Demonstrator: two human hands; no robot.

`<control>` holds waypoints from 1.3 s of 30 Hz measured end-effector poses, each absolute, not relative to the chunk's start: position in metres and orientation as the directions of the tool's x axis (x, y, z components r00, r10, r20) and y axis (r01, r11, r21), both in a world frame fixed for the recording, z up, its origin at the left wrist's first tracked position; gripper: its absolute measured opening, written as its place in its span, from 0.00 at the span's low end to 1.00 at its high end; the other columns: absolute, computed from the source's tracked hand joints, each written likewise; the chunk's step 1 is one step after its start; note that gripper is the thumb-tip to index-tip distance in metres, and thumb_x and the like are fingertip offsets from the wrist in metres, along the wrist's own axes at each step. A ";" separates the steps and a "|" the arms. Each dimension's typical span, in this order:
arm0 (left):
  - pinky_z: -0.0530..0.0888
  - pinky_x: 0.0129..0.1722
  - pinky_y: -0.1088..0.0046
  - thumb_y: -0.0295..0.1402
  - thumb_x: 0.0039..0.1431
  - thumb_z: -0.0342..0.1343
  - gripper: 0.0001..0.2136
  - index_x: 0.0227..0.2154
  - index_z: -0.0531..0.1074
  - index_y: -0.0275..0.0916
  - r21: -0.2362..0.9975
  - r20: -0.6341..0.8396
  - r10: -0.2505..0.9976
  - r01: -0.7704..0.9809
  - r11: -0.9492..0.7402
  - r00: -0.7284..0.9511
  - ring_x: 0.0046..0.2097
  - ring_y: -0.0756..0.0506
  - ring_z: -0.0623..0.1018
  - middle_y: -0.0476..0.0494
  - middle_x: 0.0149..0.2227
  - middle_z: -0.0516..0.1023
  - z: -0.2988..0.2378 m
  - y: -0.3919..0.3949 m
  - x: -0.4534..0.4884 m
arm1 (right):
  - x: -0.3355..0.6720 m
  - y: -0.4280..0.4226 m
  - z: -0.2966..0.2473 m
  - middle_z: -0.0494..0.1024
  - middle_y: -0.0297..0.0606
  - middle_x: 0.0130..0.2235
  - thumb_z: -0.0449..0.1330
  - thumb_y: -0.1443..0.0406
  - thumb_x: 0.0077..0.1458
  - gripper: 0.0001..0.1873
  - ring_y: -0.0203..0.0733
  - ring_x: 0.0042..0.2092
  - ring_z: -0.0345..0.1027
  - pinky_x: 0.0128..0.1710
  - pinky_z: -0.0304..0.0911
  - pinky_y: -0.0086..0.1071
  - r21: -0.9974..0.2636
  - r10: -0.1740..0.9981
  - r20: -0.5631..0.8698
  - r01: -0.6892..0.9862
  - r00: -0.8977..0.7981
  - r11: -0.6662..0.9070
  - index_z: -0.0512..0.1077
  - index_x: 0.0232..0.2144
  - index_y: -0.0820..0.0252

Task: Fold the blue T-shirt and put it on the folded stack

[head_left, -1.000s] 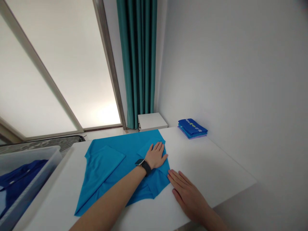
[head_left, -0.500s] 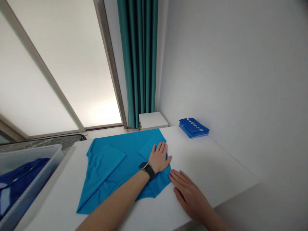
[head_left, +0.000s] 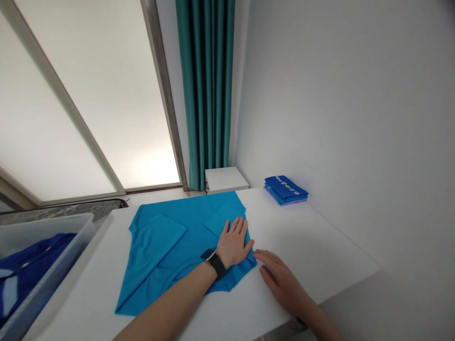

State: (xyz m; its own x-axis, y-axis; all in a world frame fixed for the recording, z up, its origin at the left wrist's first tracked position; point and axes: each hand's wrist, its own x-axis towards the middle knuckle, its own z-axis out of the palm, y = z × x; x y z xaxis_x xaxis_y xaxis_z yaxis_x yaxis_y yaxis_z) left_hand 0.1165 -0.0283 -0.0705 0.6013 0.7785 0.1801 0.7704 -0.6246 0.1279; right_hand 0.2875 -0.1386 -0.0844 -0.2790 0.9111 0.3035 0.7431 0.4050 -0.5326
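A light blue T-shirt (head_left: 167,246) lies spread on the white table (head_left: 313,237), its sleeves folded inward. My left hand (head_left: 234,241), with a dark watch on the wrist, lies flat and open on the shirt's right side. Just right of it, my right hand (head_left: 282,279) rests on the table at the shirt's right edge, fingers stretched toward the cloth and slightly lifted. It holds nothing.
A stack of folded blue shirts (head_left: 285,189) sits at the table's far right by the wall. A clear plastic bin (head_left: 39,265) with dark blue clothes stands at the left. Behind are a small white cabinet (head_left: 224,179), a teal curtain (head_left: 208,90) and a large window.
My left hand has slid a little toward me along the shirt's right side. My right hand has moved slightly right and raised its fingers off the table.
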 end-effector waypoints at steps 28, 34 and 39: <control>0.50 0.67 0.51 0.51 0.67 0.37 0.32 0.65 0.55 0.35 0.137 0.230 0.771 0.764 -0.630 0.594 0.69 0.39 0.53 0.38 0.68 0.54 -0.075 -0.034 0.109 | 0.288 0.062 -0.092 0.75 0.37 0.39 0.54 0.65 0.62 0.06 0.42 0.45 0.65 0.45 0.53 0.34 -0.371 0.944 0.323 0.908 -0.068 0.193 0.71 0.37 0.57; 0.50 0.66 0.50 0.50 0.67 0.38 0.31 0.65 0.56 0.36 0.132 0.219 0.772 0.766 -0.630 0.597 0.68 0.37 0.53 0.38 0.68 0.55 -0.071 -0.035 0.109 | 0.285 0.068 -0.092 0.75 0.39 0.39 0.53 0.64 0.62 0.08 0.44 0.45 0.64 0.45 0.53 0.36 -0.345 0.951 0.308 0.928 -0.026 0.137 0.72 0.36 0.58; 0.50 0.66 0.51 0.51 0.67 0.36 0.31 0.65 0.56 0.36 0.142 0.218 0.771 0.762 -0.632 0.599 0.69 0.38 0.53 0.38 0.68 0.55 -0.072 -0.034 0.109 | 0.283 0.072 -0.090 0.75 0.39 0.40 0.53 0.61 0.64 0.10 0.45 0.46 0.63 0.45 0.53 0.37 -0.332 0.959 0.281 0.935 -0.024 0.121 0.73 0.36 0.56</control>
State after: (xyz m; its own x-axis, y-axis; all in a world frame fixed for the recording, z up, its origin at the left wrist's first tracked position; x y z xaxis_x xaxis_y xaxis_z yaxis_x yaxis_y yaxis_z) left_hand 0.1088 -0.0341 -0.0719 0.5989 0.7706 0.2181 0.7618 -0.6321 0.1415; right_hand 0.2829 0.0722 -0.0902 -0.0243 0.9593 0.2812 0.9354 0.1211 -0.3322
